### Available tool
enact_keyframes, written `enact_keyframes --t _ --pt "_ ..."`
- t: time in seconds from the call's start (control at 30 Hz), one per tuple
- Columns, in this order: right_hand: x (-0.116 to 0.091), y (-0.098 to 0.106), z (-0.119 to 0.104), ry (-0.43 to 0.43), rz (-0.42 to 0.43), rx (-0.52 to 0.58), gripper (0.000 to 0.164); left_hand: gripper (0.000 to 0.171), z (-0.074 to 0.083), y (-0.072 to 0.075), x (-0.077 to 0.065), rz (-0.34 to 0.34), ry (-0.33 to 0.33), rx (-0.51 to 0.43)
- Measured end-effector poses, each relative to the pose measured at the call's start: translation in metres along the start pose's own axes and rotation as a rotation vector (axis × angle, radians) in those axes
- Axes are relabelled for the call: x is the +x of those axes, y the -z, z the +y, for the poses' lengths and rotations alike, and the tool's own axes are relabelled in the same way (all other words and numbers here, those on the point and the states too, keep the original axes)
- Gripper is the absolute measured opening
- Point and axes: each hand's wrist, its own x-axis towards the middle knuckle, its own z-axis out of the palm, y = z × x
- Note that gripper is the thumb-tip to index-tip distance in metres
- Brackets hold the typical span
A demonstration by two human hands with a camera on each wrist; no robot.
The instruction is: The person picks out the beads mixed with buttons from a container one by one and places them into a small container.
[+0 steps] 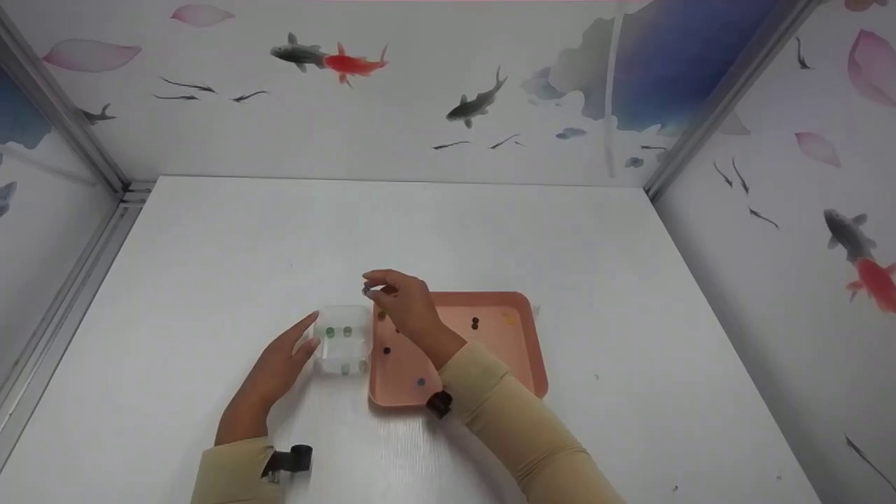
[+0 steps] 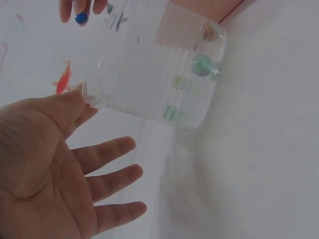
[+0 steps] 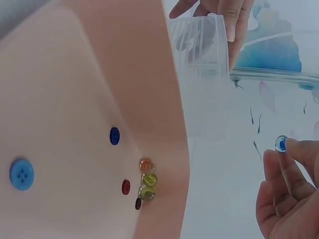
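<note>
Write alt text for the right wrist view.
The right hand pinches a clear marble with a blue core, while the left hand holds a transparent box by its rim. Nearer the camera, a salmon-pink tray holds three clustered marbles, a light blue button, a dark blue button, a red button and a small dark button.

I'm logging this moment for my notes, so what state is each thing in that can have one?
Right hand: pinching the blue marble
Blue marble: held in the air, outside the clear box
Left hand: touching the box, several fingers straight
Clear box: no lid visible, marbles inside
Pink tray: uncovered, holding buttons and more marbles
</note>
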Motion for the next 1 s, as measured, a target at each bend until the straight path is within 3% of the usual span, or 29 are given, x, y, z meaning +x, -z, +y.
enact_keyframes --t 0.2,0.67,1.0 --pt "0.001 -0.004 -0.003 0.017 -0.04 0.002 0.03 0.055 0.0 0.0 0.0 -0.003 0.01 0.004" --pt "0.002 -0.011 -0.01 0.113 -0.097 -0.241 0.029 0.055 -0.002 0.0 0.002 -0.009 -0.002 -0.017" --pt "0.006 -0.017 -0.012 0.115 -0.158 -0.342 0.029 0.054 -0.003 -0.001 0.002 -0.003 -0.011 -0.012"
